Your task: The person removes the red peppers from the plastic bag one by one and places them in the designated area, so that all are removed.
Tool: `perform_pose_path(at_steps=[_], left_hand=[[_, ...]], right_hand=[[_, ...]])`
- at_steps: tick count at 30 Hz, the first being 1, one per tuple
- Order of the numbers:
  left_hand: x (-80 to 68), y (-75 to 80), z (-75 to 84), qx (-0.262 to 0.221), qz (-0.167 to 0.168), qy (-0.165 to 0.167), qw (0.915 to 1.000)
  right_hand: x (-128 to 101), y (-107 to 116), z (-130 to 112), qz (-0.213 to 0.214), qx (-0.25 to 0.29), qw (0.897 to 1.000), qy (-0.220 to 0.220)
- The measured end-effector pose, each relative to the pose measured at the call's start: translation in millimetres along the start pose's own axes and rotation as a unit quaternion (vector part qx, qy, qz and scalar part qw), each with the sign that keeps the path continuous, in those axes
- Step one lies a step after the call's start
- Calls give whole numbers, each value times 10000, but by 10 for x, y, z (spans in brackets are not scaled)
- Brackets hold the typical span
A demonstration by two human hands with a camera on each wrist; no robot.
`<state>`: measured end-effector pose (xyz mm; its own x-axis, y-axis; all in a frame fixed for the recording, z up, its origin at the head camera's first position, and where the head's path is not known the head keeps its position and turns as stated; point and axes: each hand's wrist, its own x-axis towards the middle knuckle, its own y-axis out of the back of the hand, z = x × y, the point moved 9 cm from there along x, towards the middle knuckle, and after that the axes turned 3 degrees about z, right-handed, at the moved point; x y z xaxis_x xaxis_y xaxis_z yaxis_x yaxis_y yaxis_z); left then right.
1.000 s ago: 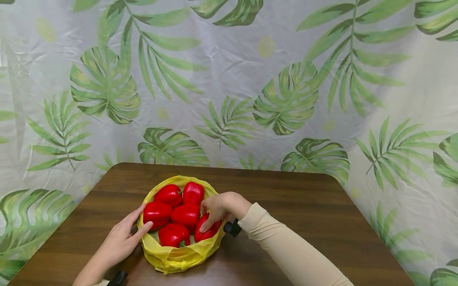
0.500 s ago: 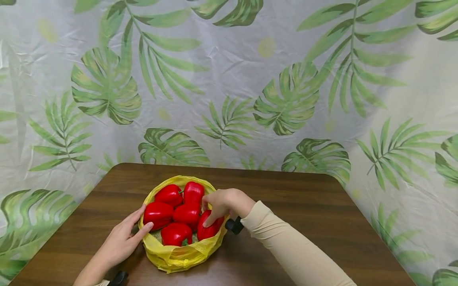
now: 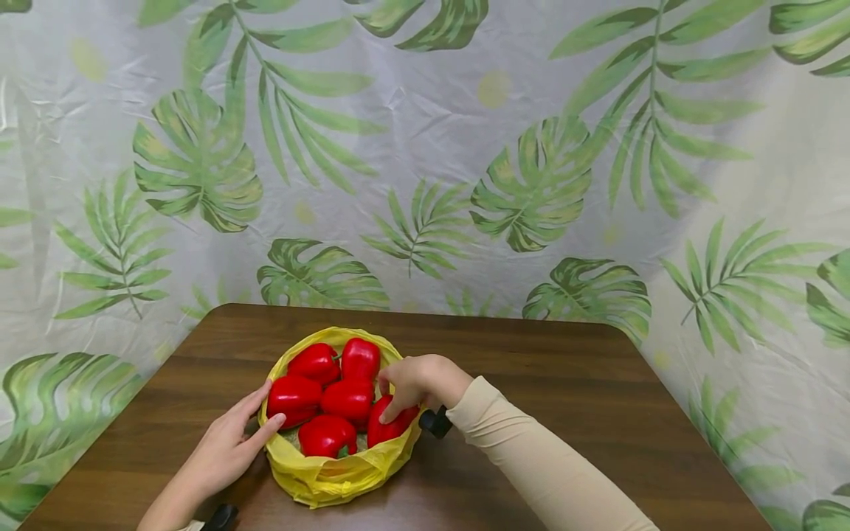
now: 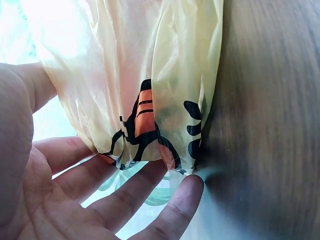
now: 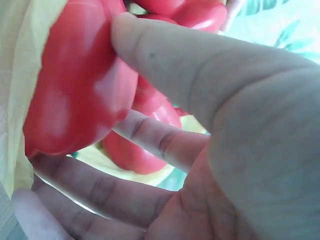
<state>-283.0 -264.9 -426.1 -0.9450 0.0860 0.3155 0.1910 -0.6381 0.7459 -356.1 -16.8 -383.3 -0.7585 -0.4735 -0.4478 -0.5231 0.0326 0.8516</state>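
Observation:
A yellow plastic bag [image 3: 332, 472] sits open on the brown table [image 3: 564, 398], holding several red bell peppers [image 3: 345, 398]. My right hand [image 3: 415, 383] curls its thumb and fingers round the rightmost pepper [image 3: 388, 428] at the bag's right rim; the right wrist view shows that pepper [image 5: 75, 100] with my thumb on it and my fingers under it. With straight fingers my left hand [image 3: 229, 442] rests against the bag's left side. The left wrist view shows the bag [image 4: 150, 90] with its black and orange print above those fingers [image 4: 125, 200].
A leaf-print cloth [image 3: 425, 147] hangs behind and around the table. Bare tabletop lies right of the bag, up to the table's rounded far right corner [image 3: 617, 332]. Small black wrist-camera mounts show near each wrist [image 3: 434, 422].
My right hand has shifted slightly right and up with the rightmost pepper, which now stands more upright. The left hand stays against the bag.

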Motion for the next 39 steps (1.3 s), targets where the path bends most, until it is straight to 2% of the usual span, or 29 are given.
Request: perform_pose_path(at_steps=[8, 14, 25, 34, 39], left_hand=[[4, 0, -1, 26, 22, -19, 10000], [-4, -16, -7, -55, -41, 41, 10000], [-6, 2, -3, 17, -55, 41, 10000], [4, -14, -30, -64, -91, 53, 9999], [6, -14, -26, -78, -76, 41, 9999]], right_hand=[[3, 17, -14, -74, -214, 9997, 66], [-41, 51, -14, -9, -159, 9999, 63], [-129, 178, -48, 123, -58, 9991, 405], [-161, 271, 1, 396, -232, 9971, 612], [-180, 312, 25, 491, -37, 9948, 895]])
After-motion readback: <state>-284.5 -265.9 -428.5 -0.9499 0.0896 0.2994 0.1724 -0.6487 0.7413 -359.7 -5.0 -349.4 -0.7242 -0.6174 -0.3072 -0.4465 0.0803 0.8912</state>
